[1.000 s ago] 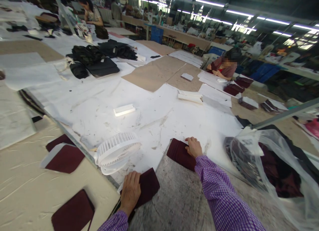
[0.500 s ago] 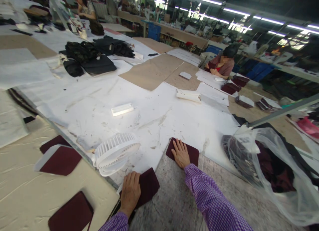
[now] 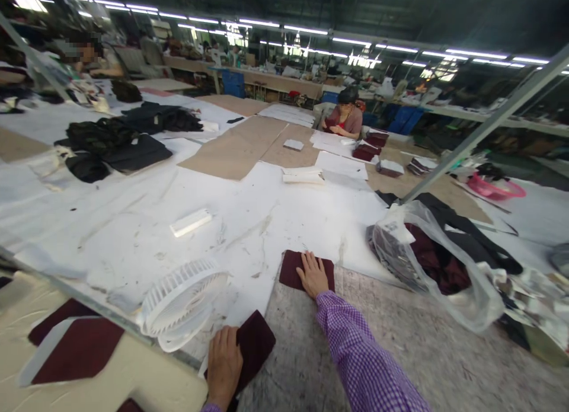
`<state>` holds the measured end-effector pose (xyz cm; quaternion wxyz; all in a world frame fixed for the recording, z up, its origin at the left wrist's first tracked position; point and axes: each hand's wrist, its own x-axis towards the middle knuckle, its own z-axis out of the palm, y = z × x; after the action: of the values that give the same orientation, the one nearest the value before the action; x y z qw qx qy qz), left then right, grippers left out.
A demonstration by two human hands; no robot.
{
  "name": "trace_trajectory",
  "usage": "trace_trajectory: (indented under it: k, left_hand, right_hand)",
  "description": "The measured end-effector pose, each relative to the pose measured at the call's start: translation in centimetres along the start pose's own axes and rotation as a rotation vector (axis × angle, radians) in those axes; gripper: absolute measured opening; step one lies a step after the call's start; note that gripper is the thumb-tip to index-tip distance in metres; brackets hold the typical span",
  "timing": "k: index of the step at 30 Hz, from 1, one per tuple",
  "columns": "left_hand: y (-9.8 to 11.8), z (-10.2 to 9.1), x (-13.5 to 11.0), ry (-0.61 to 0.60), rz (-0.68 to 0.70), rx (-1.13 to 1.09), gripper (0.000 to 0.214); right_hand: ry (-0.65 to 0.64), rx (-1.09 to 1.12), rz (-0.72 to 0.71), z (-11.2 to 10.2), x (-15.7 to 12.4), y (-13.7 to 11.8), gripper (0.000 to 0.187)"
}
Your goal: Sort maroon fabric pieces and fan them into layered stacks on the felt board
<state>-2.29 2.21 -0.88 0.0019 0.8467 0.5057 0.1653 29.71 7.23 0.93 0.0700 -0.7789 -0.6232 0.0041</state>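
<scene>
My right hand (image 3: 313, 277) lies flat with its fingers spread on a dark maroon fabric piece (image 3: 291, 271), at the meeting of white paper and a grey, worn board. Nearer to me, my left hand (image 3: 223, 361) is closed over the left end of another maroon fabric piece (image 3: 256, 344). A pale edge shows left of that hand; its fingertips are partly hidden. Just beyond it, a white plastic fan grille (image 3: 180, 302) rests at the table edge. Several more maroon pieces (image 3: 77, 350) lie on a cream surface at the lower left, one with a pale border.
A clear plastic bag (image 3: 471, 308) with maroon cloth stands at the right, by a slanting metal post (image 3: 484, 127). Dark garments (image 3: 146, 154) lie at the far left. A person (image 3: 349, 118) sits across the table beside maroon stacks (image 3: 367, 151). A white block (image 3: 191, 222) lies mid-table.
The view has swung right and tilted up, so things appear shifted left. Both hands stay on their maroon pieces, with little visible movement against the table.
</scene>
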Motion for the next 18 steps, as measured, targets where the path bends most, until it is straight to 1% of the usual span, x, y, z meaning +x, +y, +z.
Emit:
trace_trajectory:
  k: [4,6,8,10,14,16,18]
  left_hand:
    - [0.0,0.3,-0.2,0.016,-0.002,-0.001,0.022]
    - [0.0,0.3,-0.3,0.024,-0.005,-0.015,0.023]
    - [0.1,0.1,-0.3,0.03,-0.02,-0.044,0.024]
    - [0.3,-0.4,-0.2,0.03,-0.051,-0.122,0.024]
    - [0.7,-1.7,0.2,-0.011,-0.174,-0.389,0.026]
    - [0.6,-2.4,0.5,-0.024,-0.207,-0.47,0.025]
    - [0.1,-3.6,0.7,-0.041,-0.221,-0.543,0.023]
  right_hand:
    - [0.019,-0.023,0.104,0.8,-1.3,0.4,0.06]
    - [0.034,-0.04,0.184,0.9,-2.2,0.3,0.064]
    - [0.042,-0.056,0.268,0.8,-3.6,0.4,0.068]
    - [0.034,-0.065,0.325,0.4,-5.3,0.6,0.07]
    - [-0.018,-0.044,0.362,-1.2,-8.8,1.0,0.069]
    - [-0.042,-0.014,0.354,-2.6,-10.0,1.1,0.065]
    - [-0.05,0.028,0.325,-4.2,-11.0,0.9,0.059]
